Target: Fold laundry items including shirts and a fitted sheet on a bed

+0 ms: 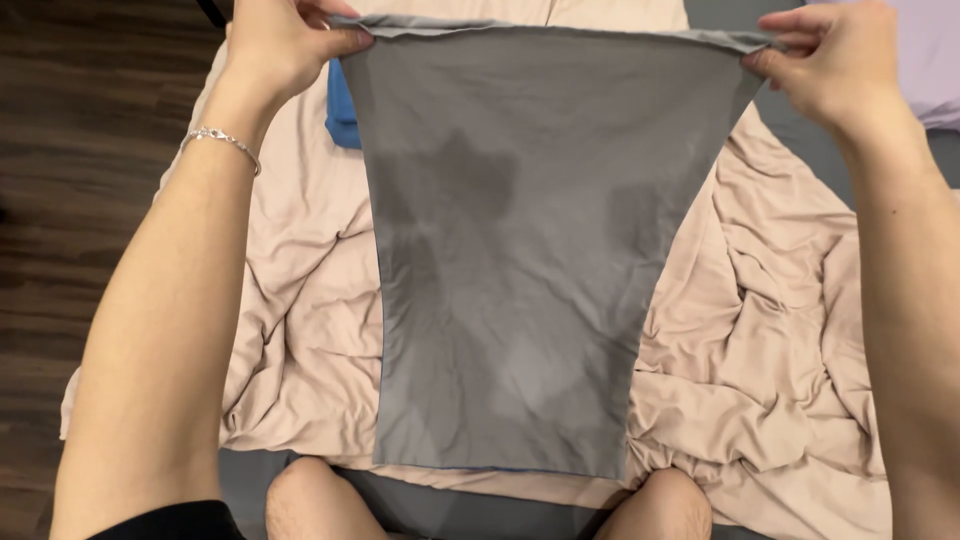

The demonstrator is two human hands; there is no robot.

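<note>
Both hands are raised over the bed, each pinched shut on a top corner of a grey cloth point(505, 260) — the left hand point(285, 40) at the left corner, the right hand point(835, 65) at the right — so the cloth hangs flat and stretched between them, its lower edge just above the person's knees point(315, 495). Behind it lies a crumpled beige sheet point(790, 330) on the bed, with a blue item point(343, 110) peeking out beside the cloth's upper left edge; a silver bracelet point(222, 140) sits on the left wrist.

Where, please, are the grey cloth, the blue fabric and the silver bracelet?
grey cloth point(510, 270): head view, middle of the hanging panel.
blue fabric point(343, 118): head view, the part showing beside the cloth's left edge.
silver bracelet point(222, 140): head view, the chain across the left wrist.
</note>
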